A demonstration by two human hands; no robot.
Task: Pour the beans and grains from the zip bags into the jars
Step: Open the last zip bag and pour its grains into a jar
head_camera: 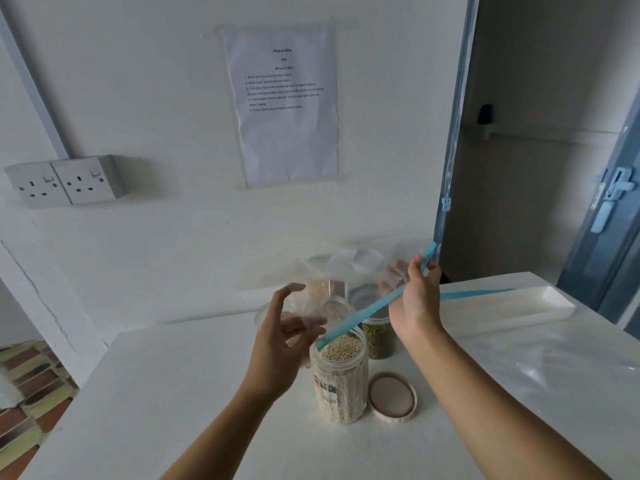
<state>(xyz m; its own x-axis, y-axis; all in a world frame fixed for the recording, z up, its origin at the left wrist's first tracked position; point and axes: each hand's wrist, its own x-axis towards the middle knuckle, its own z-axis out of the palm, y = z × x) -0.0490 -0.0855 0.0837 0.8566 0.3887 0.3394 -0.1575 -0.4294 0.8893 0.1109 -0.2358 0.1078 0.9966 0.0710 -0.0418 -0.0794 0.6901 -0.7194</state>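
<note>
A clear zip bag (360, 265) with a blue zip strip (367, 311) was held tilted above the worktop (173, 393), gripped at the strip by the right hand (415, 299), the strip's lower end at the mouth of an open jar (341, 379). This clear jar, filled nearly to the rim with pale grains, was set upright about midway along the worktop. Its round beige lid (393, 398) was laid flat just to its right. A second jar (380, 337), holding green beans, was set just behind, toward the far edge.
</note>
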